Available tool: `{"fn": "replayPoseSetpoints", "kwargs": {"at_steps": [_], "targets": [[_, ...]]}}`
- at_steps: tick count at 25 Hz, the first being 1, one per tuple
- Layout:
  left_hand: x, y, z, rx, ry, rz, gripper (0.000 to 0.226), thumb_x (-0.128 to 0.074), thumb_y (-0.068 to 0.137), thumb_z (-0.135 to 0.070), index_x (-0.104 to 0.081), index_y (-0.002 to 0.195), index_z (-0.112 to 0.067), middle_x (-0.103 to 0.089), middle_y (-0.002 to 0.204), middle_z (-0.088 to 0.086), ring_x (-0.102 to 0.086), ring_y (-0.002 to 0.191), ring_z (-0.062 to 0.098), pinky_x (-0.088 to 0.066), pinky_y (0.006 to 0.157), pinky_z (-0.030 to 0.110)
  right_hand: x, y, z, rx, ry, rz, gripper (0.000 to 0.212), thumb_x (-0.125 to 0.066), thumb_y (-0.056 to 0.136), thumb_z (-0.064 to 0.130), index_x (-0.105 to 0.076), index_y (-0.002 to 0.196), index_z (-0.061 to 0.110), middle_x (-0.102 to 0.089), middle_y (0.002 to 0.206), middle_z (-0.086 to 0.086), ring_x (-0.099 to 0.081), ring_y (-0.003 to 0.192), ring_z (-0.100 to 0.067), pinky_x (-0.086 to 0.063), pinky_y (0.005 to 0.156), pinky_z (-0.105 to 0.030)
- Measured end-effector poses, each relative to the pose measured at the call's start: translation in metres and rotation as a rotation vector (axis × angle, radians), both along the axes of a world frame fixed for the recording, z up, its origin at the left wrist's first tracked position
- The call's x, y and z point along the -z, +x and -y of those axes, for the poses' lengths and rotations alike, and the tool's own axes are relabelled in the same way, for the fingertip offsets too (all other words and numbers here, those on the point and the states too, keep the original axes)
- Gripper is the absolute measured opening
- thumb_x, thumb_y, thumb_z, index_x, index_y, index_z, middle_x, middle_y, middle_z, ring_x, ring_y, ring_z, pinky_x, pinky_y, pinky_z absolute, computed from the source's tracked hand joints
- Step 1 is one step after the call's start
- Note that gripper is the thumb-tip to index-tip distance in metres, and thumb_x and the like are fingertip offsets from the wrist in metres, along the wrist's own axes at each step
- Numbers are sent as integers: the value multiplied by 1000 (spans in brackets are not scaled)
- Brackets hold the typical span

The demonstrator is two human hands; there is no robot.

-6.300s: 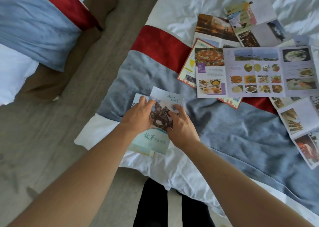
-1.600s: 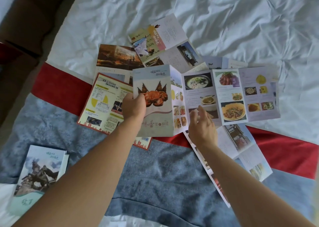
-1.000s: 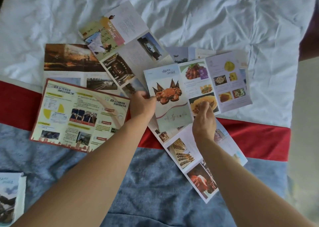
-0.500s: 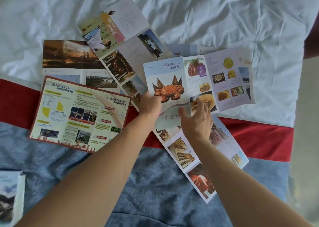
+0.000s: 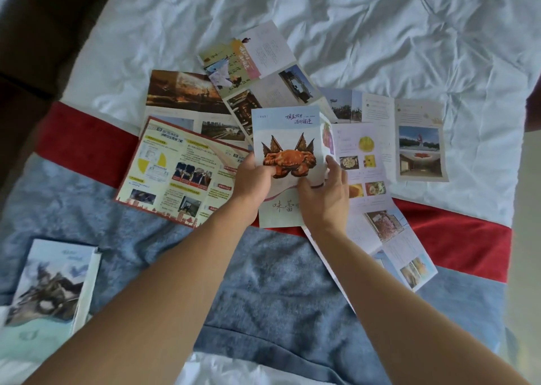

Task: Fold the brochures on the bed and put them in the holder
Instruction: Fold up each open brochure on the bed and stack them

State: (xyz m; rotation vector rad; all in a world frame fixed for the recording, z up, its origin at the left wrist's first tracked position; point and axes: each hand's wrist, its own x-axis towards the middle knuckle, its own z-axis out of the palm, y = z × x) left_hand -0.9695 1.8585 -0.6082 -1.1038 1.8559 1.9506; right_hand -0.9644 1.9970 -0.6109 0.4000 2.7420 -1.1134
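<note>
While my left hand (image 5: 252, 176) pinches the left edge of the crab brochure (image 5: 288, 138), thumb on the cover, my right hand (image 5: 323, 190) lies with fingers spread across its lower right part, pressing the cover panel down over the food-photo panels (image 5: 363, 162) that fan out to the right. I see thin glossy paper, creased into tall panels.

Crowding this brochure on the left is a yellow leaflet with a red border (image 5: 178, 173), lying flat and open. Behind it sit a brochure with a dark sunset photo (image 5: 181, 91) and an unfolded one with a pastel cover (image 5: 251, 62), overlapping each other. To the right another opened brochure (image 5: 415, 138) shows a monument photo, and a long one (image 5: 392, 238) runs out from beneath my right forearm. One folded brochure (image 5: 49, 285), with a statue on its cover, lies apart at lower left.

Everything rests on the bed: a rumpled white sheet (image 5: 380, 33), crossed by a plush runner with red (image 5: 85, 147) and blue-grey (image 5: 269, 291) bands. Dark floor (image 5: 35, 33) shows at upper left.
</note>
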Motion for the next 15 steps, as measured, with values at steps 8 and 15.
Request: {"fn": "replayPoseSetpoints", "kwargs": {"at_steps": [8,15], "targets": [[4,68,33,294,-496,-19,58,-67,86,-17,-41,138,-17,-56,124,8,-58,102,23,-51,79,38,-5,57,10,-154,-101,320,90,-66,88,44,-14,158,22,-47,146,-9,-50,129,-30,-47,102,-50],[33,114,40,465,-667,-38,106,-70,87,-11,8,157,-8,-24,154,18,-38,135,32,-43,95,33,15,85,9,-285,76,408,89,-65,92,39,-11,159,16,-30,160,-12,-39,141,-32,-41,106,-46]]}}
